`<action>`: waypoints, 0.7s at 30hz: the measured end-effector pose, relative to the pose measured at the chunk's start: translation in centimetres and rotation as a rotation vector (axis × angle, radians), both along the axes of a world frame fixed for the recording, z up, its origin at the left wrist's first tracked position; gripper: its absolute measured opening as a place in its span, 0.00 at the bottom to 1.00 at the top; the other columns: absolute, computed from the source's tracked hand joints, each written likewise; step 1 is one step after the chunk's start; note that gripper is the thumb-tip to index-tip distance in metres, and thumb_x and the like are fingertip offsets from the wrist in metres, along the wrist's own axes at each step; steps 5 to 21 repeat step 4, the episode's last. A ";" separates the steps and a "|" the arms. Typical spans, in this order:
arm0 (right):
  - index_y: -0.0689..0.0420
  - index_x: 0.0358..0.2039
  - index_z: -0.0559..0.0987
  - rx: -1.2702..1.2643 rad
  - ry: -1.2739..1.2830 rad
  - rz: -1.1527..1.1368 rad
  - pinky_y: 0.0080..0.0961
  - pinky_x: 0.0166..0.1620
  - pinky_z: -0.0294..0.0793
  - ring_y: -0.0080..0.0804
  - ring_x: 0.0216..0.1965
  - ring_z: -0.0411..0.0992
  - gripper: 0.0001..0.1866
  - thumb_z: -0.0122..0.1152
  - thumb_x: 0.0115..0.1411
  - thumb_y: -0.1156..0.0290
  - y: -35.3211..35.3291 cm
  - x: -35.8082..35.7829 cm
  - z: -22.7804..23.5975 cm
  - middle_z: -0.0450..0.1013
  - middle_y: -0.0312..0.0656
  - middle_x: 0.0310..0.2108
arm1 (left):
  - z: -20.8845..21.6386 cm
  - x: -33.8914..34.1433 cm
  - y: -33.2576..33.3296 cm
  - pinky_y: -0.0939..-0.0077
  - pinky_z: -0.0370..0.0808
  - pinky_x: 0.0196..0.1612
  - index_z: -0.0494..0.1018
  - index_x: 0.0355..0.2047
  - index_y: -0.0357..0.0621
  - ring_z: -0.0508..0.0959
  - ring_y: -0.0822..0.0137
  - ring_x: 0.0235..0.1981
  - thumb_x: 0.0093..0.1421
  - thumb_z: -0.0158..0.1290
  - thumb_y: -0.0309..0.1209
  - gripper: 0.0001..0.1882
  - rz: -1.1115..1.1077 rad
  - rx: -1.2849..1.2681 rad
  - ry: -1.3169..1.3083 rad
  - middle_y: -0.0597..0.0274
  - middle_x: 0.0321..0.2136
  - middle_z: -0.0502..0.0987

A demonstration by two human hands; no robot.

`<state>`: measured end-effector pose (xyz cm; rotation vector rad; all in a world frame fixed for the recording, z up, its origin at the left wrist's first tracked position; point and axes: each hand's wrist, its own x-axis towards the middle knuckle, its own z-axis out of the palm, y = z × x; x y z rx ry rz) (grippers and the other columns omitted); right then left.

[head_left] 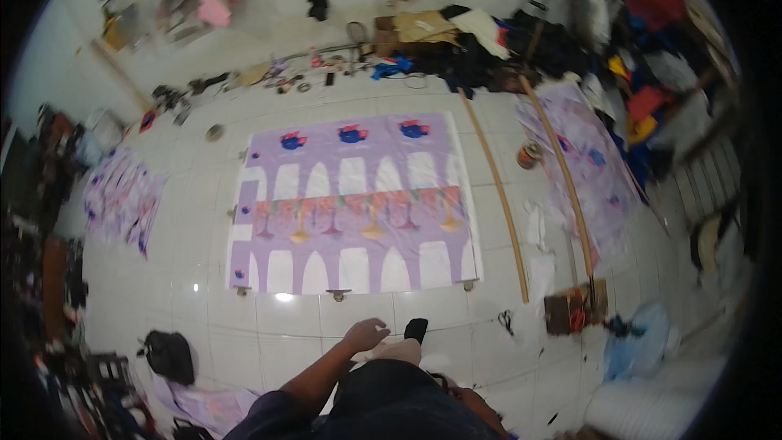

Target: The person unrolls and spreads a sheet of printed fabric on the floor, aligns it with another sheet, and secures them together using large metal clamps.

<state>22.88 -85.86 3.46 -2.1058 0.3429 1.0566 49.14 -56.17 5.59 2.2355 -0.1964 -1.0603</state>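
My left hand (366, 336) is in front of my body, over my lap, with its fingers loosely stretched and nothing seen in it. My right hand (466, 396) is low beside my body, mostly hidden, and I cannot make out its fingers. Ahead of me a large purple printed sheet (326, 169) lies flat on the tiled floor, with white arch-like shapes and blue-and-red figures. Across its middle runs a pinkish printed strip (358, 213). Metal clips (338, 295) sit along its near and left edges. Neither hand touches the sheet.
To the right lie a wooden pole (495, 187), a second pole (562, 171), a roll of tape (529, 155), scissors (506, 322) and a cardboard box (574, 310). Crumpled purple sheets (122, 195) lie at the left. Piled cloth (481, 41) lines the back wall. A black bag (169, 356) stands near left.
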 end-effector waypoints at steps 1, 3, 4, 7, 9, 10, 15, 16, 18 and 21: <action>0.59 0.53 0.74 -0.059 -0.003 0.188 0.41 0.50 0.72 0.51 0.44 0.74 0.29 0.55 0.59 0.50 -1.7 2.6 0.5 0.74 0.54 0.47 | 0.2 0.6 -1.4 0.63 0.71 0.51 0.76 0.46 0.43 0.78 0.54 0.45 0.59 0.52 0.50 0.25 0.023 -0.003 -0.070 0.48 0.41 0.79; 0.56 0.47 0.79 -0.214 -0.049 0.110 0.44 0.53 0.68 0.51 0.50 0.71 0.25 0.52 0.60 0.50 -3.0 6.2 2.6 0.75 0.55 0.44 | -0.2 0.4 -2.7 0.63 0.69 0.55 0.76 0.47 0.44 0.76 0.55 0.48 0.59 0.50 0.51 0.26 0.038 0.021 -0.187 0.46 0.42 0.78; 0.54 0.48 0.79 -0.062 0.095 -0.009 0.43 0.54 0.68 0.47 0.51 0.71 0.25 0.52 0.60 0.48 -6.6 7.0 1.4 0.74 0.54 0.47 | 0.1 0.3 -3.9 0.63 0.69 0.55 0.76 0.47 0.44 0.76 0.55 0.48 0.59 0.50 0.51 0.26 0.084 0.036 -0.175 0.46 0.42 0.78; 0.54 0.48 0.79 -0.062 0.095 -0.009 0.43 0.54 0.68 0.47 0.51 0.71 0.25 0.52 0.60 0.48 -6.6 7.0 1.4 0.74 0.54 0.47 | 0.1 0.3 -3.9 0.63 0.69 0.55 0.76 0.47 0.44 0.76 0.55 0.48 0.59 0.50 0.51 0.26 0.084 0.036 -0.175 0.46 0.42 0.78; 0.54 0.48 0.79 -0.062 0.095 -0.009 0.43 0.54 0.68 0.47 0.51 0.71 0.25 0.52 0.60 0.48 -6.6 7.0 1.4 0.74 0.54 0.47 | 0.1 0.3 -3.9 0.63 0.69 0.55 0.76 0.47 0.44 0.76 0.55 0.48 0.59 0.50 0.51 0.26 0.084 0.036 -0.175 0.46 0.42 0.78; 0.54 0.48 0.79 -0.062 0.095 -0.009 0.43 0.54 0.68 0.47 0.51 0.71 0.25 0.52 0.60 0.48 -6.6 7.0 1.4 0.74 0.54 0.47 | 0.1 0.3 -3.9 0.63 0.69 0.55 0.76 0.47 0.44 0.76 0.55 0.48 0.59 0.50 0.51 0.26 0.084 0.036 -0.175 0.46 0.42 0.78; 0.54 0.48 0.79 -0.062 0.095 -0.009 0.43 0.54 0.68 0.47 0.51 0.71 0.25 0.52 0.60 0.48 -6.6 7.0 1.4 0.74 0.54 0.47 | 0.1 0.3 -3.9 0.63 0.69 0.55 0.76 0.47 0.44 0.76 0.55 0.48 0.59 0.50 0.51 0.26 0.084 0.036 -0.175 0.46 0.42 0.78; 0.54 0.48 0.79 -0.062 0.095 -0.009 0.43 0.54 0.68 0.47 0.51 0.71 0.25 0.52 0.60 0.48 -6.6 7.0 1.4 0.74 0.54 0.47 | 0.1 0.3 -3.9 0.63 0.69 0.55 0.76 0.47 0.44 0.76 0.55 0.48 0.59 0.50 0.51 0.26 0.084 0.036 -0.175 0.46 0.42 0.78; 0.54 0.48 0.79 -0.062 0.095 -0.009 0.43 0.54 0.68 0.47 0.51 0.71 0.25 0.52 0.60 0.48 -6.6 7.0 1.4 0.74 0.54 0.47 | 0.1 0.3 -3.9 0.63 0.69 0.55 0.76 0.47 0.44 0.76 0.55 0.48 0.59 0.50 0.51 0.26 0.084 0.036 -0.175 0.46 0.42 0.78; 0.54 0.48 0.79 -0.062 0.095 -0.009 0.43 0.54 0.68 0.47 0.51 0.71 0.25 0.52 0.60 0.48 -6.6 7.0 1.4 0.74 0.54 0.47 | 0.1 0.3 -3.9 0.63 0.69 0.55 0.76 0.47 0.44 0.76 0.55 0.48 0.59 0.50 0.51 0.26 0.084 0.036 -0.175 0.46 0.42 0.78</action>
